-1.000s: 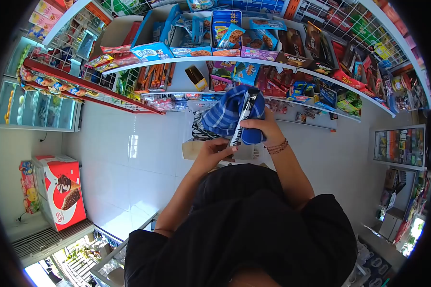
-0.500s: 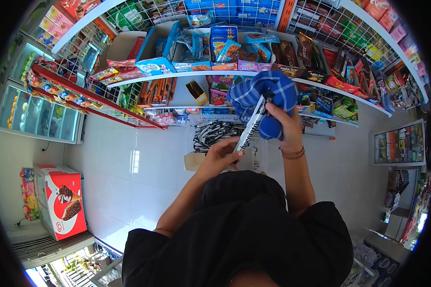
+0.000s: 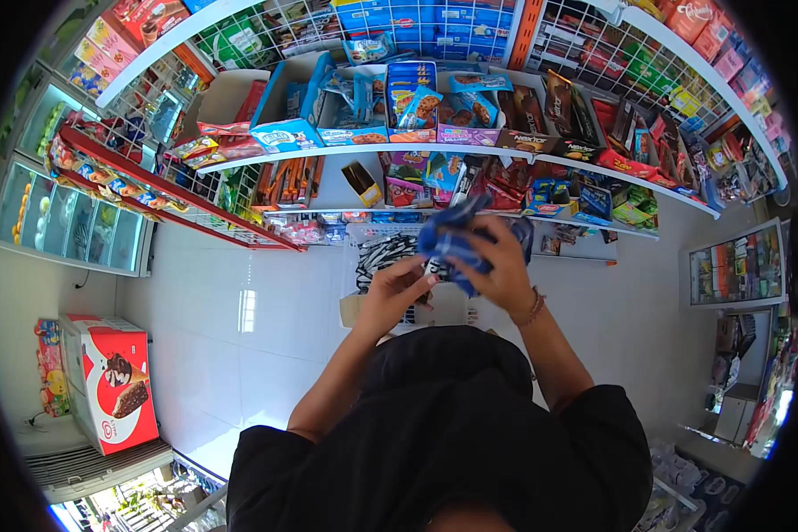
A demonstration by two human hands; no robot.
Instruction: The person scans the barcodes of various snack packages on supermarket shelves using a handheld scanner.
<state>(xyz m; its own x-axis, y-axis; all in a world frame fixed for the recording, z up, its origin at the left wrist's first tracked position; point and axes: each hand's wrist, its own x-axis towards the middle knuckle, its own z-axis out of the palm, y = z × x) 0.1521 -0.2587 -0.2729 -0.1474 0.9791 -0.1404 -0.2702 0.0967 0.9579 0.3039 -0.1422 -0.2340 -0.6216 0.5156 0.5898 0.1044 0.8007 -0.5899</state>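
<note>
My left hand pinches the lower end of a long snack stick in a black-and-white wrapper. My right hand is closed round a blue checked cloth, smeared by motion. The cloth lies against the stick and covers most of its upper part. Beneath my hands stands a clear plastic tub. In its left part lies a pile of similar black-and-white wrapped sticks. A cardboard flap shows beside my left wrist.
Ahead, a curved white shelf carries open boxes of biscuits and chocolate bars. A lower shelf holds more snacks and a tipped, open box. A red rack and a red-and-white freezer stand on the left.
My right hand has come down and toward my left hand, drawing the cloth along the stick. The cloth now looks bunched and blurred. My left hand keeps its pinch, slightly further left.
</note>
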